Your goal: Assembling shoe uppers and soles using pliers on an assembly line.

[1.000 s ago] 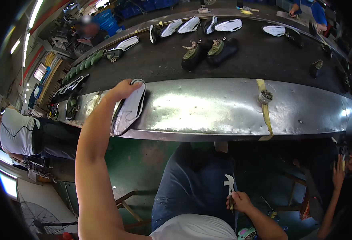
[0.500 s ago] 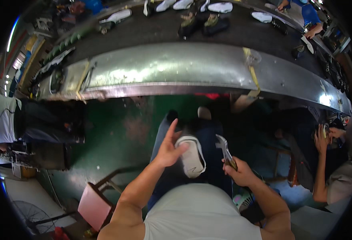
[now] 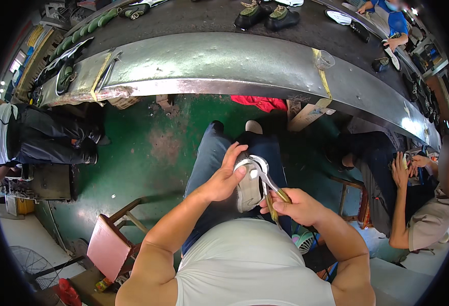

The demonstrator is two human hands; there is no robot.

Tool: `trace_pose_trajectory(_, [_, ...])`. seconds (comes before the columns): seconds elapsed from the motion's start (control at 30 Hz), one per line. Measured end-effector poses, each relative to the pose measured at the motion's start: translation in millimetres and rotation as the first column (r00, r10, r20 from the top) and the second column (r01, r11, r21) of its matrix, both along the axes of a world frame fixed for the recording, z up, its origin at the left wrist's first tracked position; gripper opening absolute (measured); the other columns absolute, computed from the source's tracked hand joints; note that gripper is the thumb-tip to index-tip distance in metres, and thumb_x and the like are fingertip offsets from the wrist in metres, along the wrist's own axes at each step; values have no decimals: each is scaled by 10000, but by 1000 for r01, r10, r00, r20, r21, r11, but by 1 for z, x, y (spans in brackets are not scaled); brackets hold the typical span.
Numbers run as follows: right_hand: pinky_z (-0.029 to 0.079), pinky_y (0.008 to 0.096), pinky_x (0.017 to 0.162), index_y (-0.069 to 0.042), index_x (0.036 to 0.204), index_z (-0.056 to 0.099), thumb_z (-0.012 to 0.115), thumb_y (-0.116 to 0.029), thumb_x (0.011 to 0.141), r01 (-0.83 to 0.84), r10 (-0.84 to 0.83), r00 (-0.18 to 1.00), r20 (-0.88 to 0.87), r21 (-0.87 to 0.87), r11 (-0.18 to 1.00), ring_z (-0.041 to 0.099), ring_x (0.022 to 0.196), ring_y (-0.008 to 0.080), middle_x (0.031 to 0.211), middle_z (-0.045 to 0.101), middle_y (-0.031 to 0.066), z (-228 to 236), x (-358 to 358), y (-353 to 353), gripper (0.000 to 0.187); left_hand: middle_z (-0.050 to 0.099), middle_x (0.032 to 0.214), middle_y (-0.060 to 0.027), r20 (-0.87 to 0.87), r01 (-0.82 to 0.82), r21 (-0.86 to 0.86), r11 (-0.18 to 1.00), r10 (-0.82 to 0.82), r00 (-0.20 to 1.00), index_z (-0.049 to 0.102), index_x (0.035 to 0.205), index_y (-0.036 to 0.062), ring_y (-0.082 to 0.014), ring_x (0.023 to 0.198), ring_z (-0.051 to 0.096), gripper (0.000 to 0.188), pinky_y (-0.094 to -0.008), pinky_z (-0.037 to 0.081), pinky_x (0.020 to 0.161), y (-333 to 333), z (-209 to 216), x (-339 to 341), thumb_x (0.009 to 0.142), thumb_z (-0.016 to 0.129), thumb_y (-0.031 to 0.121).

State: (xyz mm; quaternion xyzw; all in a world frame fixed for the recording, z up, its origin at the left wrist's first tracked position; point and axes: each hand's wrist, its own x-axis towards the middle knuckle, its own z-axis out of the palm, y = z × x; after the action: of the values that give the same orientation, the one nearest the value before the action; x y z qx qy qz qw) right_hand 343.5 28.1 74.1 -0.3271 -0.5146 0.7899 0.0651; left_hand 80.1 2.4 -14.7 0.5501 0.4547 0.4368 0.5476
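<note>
A pale-soled shoe [image 3: 248, 196] lies sole up across my lap between my thighs. My left hand [image 3: 224, 179] is closed around its far left side, thumb over the sole and fingers round the edge. In my right hand [image 3: 302, 206] is a pair of metal pincers [image 3: 266, 178] with yellowish handles, which stand spread apart. The pincers' head lies at the far right end of the shoe, close to my left thumb. Whether the jaws bite on the shoe's edge, I cannot tell.
Ahead runs a metal-edged bench [image 3: 183, 61] with dark shoes [image 3: 280, 19] on its belt. Seated co-workers are at the left and right [image 3: 423, 204]. A pink-seated chair [image 3: 108, 247] and a fan [image 3: 28, 265] stand at lower left. Red cloth [image 3: 260, 103] lies under the bench.
My left hand, earlier stretched out beside the shoe, has closed on it. My right hand has brought the pincers leftward onto the shoe's far end, and their handles have spread.
</note>
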Motion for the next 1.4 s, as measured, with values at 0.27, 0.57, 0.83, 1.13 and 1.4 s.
trace_pose_trajectory(0.27, [515,373,975,-3,1364,484,556,-234,1029,42,-22,995,96,-210,977,628,1185,263,1303,608,132,14,7,21,413,361,1499,-232,-46,-27,-62,998,24,999,288,1518,50,-341,1413,360,572,-388,273,1170,17,4,3,1049,460,330])
trace_pose_trajectory(0.57, [501,411,1024,25,1370,471,541,-221,1037,33,15,994,108,-423,905,588,1247,262,1343,584,129,3,-3,43,420,427,1450,-211,22,0,-159,987,4,1000,233,1547,98,-300,1364,414,611,-371,299,1147,31,-17,-7,1059,435,405])
trace_pose_trajectory(0.83, [512,416,1010,34,1372,468,531,-249,1044,-45,79,991,106,-293,955,603,1231,285,1342,584,160,-23,-7,61,439,453,1433,-212,21,8,-175,985,-5,1000,197,1556,107,-296,1336,444,632,-367,316,1134,41,-25,-13,1064,396,450])
trace_pose_trajectory(1.13, [541,474,961,19,1360,479,517,-257,1046,32,-47,999,-15,-516,856,609,1222,323,1352,578,198,-22,-12,65,421,446,1438,-230,64,53,-190,980,-42,997,167,1555,82,-318,1339,444,648,-373,308,1141,47,-33,-11,1064,373,452])
trace_pose_trajectory(1.4, [580,419,857,13,1295,512,530,-240,1040,77,-30,994,102,-493,867,662,1070,242,1202,631,141,-1,-16,72,359,457,1431,-257,-83,-34,-107,994,25,996,308,1505,30,-359,1348,452,595,-398,342,1131,48,-22,-2,1042,489,357])
